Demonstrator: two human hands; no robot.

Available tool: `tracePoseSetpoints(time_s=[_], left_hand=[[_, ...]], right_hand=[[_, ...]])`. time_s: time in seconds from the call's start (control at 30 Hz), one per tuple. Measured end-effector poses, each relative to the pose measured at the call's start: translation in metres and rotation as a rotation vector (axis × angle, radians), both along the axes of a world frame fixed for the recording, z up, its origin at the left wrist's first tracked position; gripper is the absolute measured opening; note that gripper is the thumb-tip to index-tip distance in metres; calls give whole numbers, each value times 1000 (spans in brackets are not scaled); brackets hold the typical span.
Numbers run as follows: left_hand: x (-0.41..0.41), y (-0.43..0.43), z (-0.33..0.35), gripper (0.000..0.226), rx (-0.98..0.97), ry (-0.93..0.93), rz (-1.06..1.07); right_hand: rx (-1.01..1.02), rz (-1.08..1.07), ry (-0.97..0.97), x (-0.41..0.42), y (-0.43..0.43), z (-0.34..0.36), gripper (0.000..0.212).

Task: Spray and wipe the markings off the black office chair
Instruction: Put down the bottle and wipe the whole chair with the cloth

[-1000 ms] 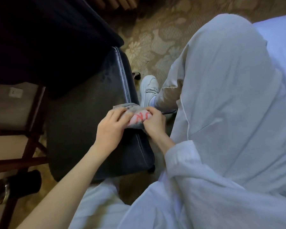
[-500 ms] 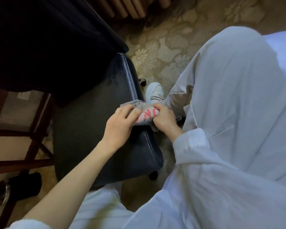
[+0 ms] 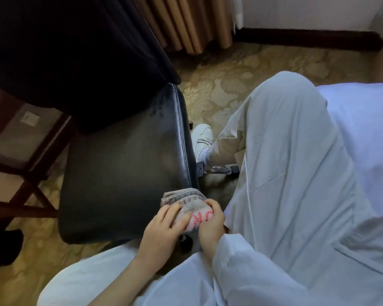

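Note:
The black office chair's leather seat [image 3: 119,168] lies in front of me, with pale smudges [image 3: 158,111] near its far right corner. A grey cloth with red lettering [image 3: 192,208] sits on the seat's near right corner, at the stitched edge. My left hand [image 3: 164,228] presses its fingers flat on the cloth. My right hand [image 3: 211,226] grips the cloth's right end with curled fingers, just off the seat's side. No spray bottle is in view.
A dark draped chair back [image 3: 71,51] rises behind the seat. Wooden furniture legs [image 3: 31,184] stand at the left, and a black object [image 3: 2,248] lies on the patterned carpet. My white shoe [image 3: 200,138] and trouser legs [image 3: 285,173] are right of the seat. Curtain folds [image 3: 190,23] hang behind.
Both hands have slid the cloth along the seat's right edge towards me, to the near corner. The view has tilted up and shows more floor and curtain.

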State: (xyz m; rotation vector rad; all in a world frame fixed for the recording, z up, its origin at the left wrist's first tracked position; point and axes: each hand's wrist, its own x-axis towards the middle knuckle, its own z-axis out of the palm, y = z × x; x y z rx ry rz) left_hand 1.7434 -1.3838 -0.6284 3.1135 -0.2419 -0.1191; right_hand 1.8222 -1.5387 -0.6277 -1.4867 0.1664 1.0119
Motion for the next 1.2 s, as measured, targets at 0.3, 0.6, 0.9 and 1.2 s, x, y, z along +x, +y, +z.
tracePoseSetpoints(time_s=[0.3, 0.6, 0.9, 1.2], left_hand=[[18, 13, -6, 44, 34, -110, -67], [95, 37, 9, 31, 19, -230, 60], [188, 60, 26, 62, -14, -72, 150], [92, 12, 26, 44, -67, -29, 38]], right_hand=[[-169, -249, -140, -4, 26, -32, 26], [-154, -198, -627, 86, 55, -23, 46], [-140, -89, -495, 178, 62, -16, 67], [-283, -54, -380, 93, 23, -21, 36]])
